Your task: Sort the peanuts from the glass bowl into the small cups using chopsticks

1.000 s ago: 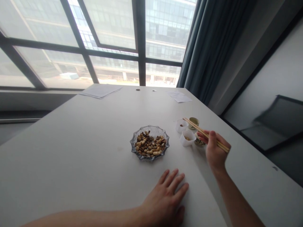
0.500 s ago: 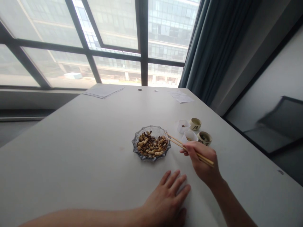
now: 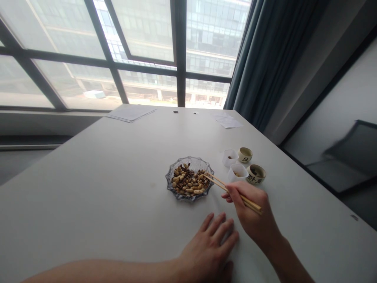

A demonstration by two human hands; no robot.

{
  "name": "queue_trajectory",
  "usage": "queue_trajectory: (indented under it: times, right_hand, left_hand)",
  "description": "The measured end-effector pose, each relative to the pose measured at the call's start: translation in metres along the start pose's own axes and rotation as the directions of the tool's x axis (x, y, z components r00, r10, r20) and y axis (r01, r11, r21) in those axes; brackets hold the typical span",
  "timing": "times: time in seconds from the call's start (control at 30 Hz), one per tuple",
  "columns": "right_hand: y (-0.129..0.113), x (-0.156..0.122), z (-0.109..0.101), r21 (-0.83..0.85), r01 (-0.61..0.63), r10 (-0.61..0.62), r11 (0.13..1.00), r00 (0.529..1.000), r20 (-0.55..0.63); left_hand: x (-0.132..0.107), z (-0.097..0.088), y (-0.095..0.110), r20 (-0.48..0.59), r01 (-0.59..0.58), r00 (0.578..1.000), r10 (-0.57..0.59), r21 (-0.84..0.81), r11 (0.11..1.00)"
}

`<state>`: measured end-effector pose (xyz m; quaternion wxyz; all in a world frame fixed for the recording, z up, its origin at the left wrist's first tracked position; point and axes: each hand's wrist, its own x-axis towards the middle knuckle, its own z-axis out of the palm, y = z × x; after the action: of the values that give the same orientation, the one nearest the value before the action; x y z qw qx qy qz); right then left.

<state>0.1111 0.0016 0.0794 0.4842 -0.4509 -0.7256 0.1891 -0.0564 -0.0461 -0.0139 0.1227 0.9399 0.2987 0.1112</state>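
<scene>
Chopsticks (image 3: pixel 218 184) over the dish rim

Their tips now lie at the right edge of a cut-glass dish (image 3: pixel 194 160) heaped with peanuts (image 3: pixel 184 189) and striped sunflower seeds (image 3: pixel 191 177); a second ago they were up beside the cups. Whether they touch a seed is too small to tell. The right hand (image 3: pixel 253 214) firmly grasps the pair, with nothing visible between the tips. The left hand (image 3: pixel 209 249) rests open on the white table (image 3: pixel 88 177), fingers spread, just below the dish. Two plastic cups (image 3: pixel 237 172) and two ceramic cups (image 3: pixel 255 174) stand to the dish's right, the nearer ceramic one no longer hidden by the right hand.
</scene>
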Motion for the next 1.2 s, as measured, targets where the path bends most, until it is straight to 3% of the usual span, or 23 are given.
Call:
queue_trajectory:
  times: [0.2, 0.43, 0.73, 1.2]
  right_hand:
    - [0.000, 0.001, 0.008, -0.049, 0.074, -0.070, 0.996, 0.995, 0.076]
    - [0.008, 0.001, 0.014, -0.024, 0.112, -0.111, 0.993, 0.992, 0.053]
    - [0.019, -0.005, 0.019, 0.090, 0.006, -0.008, 0.996, 1.000, 0.028]
    - [0.028, -0.004, 0.024, 0.194, -0.060, 0.061, 0.979, 0.998, -0.002]
  left_hand:
    - [0.002, 0.000, 0.001, -0.029, 0.020, 0.999, -0.021, -0.016, 1.000]
    - [0.001, 0.001, 0.001, -0.033, 0.013, 0.999, -0.013, -0.007, 1.000]
    - [0.000, 0.003, -0.001, -0.053, 0.012, 0.999, -0.012, -0.012, 1.000]
    - [-0.002, 0.002, 0.000, -0.052, -0.001, 0.999, 0.000, -0.013, 1.000]
